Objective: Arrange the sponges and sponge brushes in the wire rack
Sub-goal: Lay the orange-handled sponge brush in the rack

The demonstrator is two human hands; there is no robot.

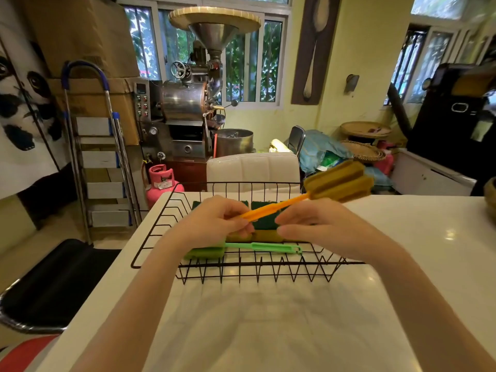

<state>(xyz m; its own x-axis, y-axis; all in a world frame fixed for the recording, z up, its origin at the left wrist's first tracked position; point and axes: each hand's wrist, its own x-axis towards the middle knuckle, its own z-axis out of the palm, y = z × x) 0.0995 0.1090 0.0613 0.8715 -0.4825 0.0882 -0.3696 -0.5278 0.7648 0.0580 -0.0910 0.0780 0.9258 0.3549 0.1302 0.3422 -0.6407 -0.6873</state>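
A black wire rack [161, 226] stands on the white table. Inside it lie green-topped yellow sponges [264, 224] and a green sponge brush [257, 247] along the near side. Above the rack both hands hold an orange sponge brush [336, 182] by its orange handle; its brownish-yellow sponge head points up to the right, past the rack's far right corner. My left hand [214, 220] pinches the handle's near end. My right hand [308, 224] touches the handle from the right; its grip is partly hidden.
The white table [402, 237] extends right and toward me. A white chair back [252, 167] stands behind the rack, a black chair [53, 285] at the left. A bowl edge [490, 197] shows at the far right.
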